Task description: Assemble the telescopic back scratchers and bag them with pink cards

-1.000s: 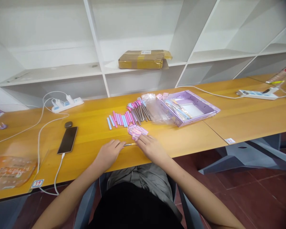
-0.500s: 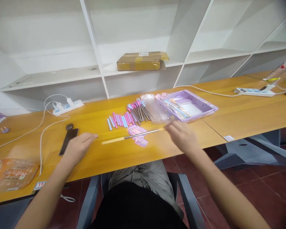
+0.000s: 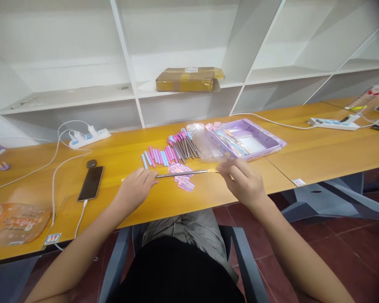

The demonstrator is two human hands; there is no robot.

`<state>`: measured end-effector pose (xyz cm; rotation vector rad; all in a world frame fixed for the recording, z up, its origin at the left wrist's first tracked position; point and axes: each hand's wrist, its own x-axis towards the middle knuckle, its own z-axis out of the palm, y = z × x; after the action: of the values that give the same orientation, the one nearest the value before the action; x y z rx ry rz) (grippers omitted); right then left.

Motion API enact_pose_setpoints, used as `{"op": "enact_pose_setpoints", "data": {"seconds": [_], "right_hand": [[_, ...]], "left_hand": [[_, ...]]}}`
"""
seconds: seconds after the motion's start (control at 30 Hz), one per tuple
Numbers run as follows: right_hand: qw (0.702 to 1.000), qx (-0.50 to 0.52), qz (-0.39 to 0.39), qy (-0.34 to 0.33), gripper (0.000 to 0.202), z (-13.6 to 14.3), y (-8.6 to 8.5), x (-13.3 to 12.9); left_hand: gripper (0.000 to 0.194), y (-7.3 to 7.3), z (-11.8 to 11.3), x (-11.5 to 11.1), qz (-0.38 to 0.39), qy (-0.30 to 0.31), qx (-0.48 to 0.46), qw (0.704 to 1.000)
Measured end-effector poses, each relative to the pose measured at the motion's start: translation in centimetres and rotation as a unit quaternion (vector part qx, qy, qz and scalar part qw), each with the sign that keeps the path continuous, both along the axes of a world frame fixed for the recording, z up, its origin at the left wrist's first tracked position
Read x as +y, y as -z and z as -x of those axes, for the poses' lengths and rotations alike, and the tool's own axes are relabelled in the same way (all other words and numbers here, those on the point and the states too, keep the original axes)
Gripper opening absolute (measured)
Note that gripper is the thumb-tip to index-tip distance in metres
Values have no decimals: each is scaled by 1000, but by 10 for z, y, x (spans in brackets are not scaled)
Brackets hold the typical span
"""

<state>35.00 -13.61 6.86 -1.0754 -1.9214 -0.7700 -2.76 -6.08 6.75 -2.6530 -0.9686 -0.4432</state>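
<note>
A back scratcher (image 3: 181,173) with a metal rod and yellow ends stretches level between my two hands above the table. My left hand (image 3: 133,188) is closed round its yellow handle, whose tip pokes out to the left. At the other end, the fingers of my right hand (image 3: 244,182) pinch the yellow head, which they partly cover. Behind the rod lie several pink, purple and blue handle sleeves (image 3: 158,158). Next to them is a bunch of metal rods with pink and blue hand-shaped heads (image 3: 183,145). Pink printed cards (image 3: 185,183) lie beneath the rod.
A purple tray (image 3: 268,141) holding wrapped items stands right of a clear plastic bag (image 3: 205,145). On the left are a phone (image 3: 91,183), a power strip (image 3: 90,139) with cables and an orange-printed bag (image 3: 19,223). A cardboard box (image 3: 188,80) sits on the shelf.
My left hand has moved right and closed on the yellow handle, which was free before. My right hand still holds the head end. The phone's charging cable has come into view.
</note>
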Motion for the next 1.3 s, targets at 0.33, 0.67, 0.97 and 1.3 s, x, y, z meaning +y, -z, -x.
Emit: {"op": "enact_pose_setpoints", "data": {"seconds": [0.33,0.67,0.97,1.3], "right_hand": [[998,8,8,55,11,-114,24,1],[977,107,120,143,12,-175,77,-15],[963,121,173,167,8,-164,103,-34],[936,186,224,200,6,-166,120,-27]], "left_hand": [[39,-17,103,39,-47,-77,13,996],[43,21,151,25,14,-33,12,999],[39,34,161,8,53,-30,9,998],[19,64,139,27,78,22,-96,992]]}}
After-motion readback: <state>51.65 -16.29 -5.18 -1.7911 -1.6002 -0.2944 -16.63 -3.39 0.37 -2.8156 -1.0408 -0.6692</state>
